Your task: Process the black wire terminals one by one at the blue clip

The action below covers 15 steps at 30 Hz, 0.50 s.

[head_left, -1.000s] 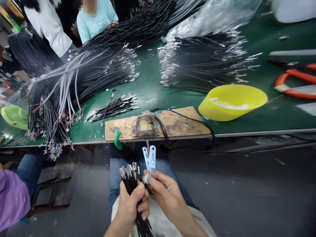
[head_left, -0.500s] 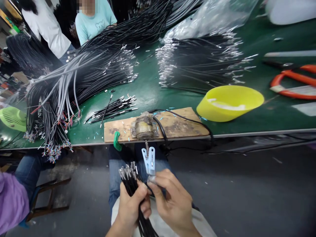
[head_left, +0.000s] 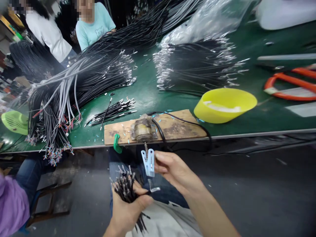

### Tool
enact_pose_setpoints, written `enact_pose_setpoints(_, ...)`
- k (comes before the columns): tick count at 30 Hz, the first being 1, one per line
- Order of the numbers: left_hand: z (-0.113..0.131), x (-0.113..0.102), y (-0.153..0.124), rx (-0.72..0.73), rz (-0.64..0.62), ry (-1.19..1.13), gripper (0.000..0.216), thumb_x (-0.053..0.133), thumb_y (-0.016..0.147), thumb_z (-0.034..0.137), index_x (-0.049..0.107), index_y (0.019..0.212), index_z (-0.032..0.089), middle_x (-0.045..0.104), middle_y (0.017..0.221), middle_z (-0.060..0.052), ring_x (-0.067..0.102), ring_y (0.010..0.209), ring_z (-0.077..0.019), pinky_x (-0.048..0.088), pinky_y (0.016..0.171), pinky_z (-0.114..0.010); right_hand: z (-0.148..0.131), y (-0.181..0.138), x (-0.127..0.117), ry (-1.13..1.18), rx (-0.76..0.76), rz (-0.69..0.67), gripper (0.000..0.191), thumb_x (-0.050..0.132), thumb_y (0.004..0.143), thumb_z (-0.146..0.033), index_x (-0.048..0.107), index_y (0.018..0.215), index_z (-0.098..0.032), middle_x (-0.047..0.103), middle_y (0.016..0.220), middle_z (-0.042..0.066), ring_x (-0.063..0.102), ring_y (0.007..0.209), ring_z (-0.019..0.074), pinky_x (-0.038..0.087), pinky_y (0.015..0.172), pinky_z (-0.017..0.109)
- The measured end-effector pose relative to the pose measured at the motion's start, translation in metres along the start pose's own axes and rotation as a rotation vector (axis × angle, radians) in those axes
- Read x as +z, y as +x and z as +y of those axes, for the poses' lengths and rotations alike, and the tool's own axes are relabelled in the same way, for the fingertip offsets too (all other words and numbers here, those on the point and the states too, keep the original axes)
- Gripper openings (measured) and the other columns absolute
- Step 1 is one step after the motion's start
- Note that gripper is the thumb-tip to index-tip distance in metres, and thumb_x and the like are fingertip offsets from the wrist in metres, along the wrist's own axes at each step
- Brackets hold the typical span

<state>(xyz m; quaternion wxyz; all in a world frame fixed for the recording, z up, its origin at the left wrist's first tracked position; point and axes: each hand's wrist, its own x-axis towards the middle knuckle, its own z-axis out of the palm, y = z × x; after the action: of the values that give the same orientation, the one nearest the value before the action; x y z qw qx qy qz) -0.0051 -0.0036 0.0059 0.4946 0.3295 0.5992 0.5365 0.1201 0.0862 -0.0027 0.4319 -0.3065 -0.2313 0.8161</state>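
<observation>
Your left hand [head_left: 129, 207] is clenched round the black bunch [head_left: 125, 188]. One bared end [head_left: 155, 189] projects rightward by its thumb, just short of the clip [head_left: 148, 166] and across the clip's long axis, which runs from the motor [head_left: 143, 130] toward you. Your right hand [head_left: 174, 168] is nearer the clip, fingers curled at its right side; grip cannot be determined.
</observation>
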Motion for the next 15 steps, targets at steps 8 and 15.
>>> enact_pose_setpoints(8, 0.003, 0.004, 0.008, 0.1, 0.045, 0.073, 0.022, 0.079, 0.057, 0.042, 0.066, 0.058, 0.025, 0.063, 0.063, 0.0, 0.058, 0.061, -0.0189, 0.052, 0.061, -0.035, -0.004, 0.008, 0.026, 0.022, -0.053, 0.088, 0.046, 0.08, 0.046, -0.054, 0.057, 0.048, -0.014, 0.047, 0.046, -0.004, 0.035, 0.044, 0.0063, 0.029, 0.04, 0.02)
enact_pose_setpoints(15, 0.004, 0.006, 0.008, -0.017, 0.03, 0.007, 0.02, 0.081, 0.055, 0.035, 0.065, 0.059, 0.023, 0.06, 0.062, 0.002, 0.054, 0.051, -0.0129, 0.047, 0.049, -0.026, 0.002, 0.011, 0.025, 0.027, -0.07, 0.125, 0.05, 0.08, 0.044, -0.055, 0.048, 0.049, -0.016, 0.044, 0.045, -0.006, 0.034, 0.043, 0.0058, 0.027, 0.04, 0.019)
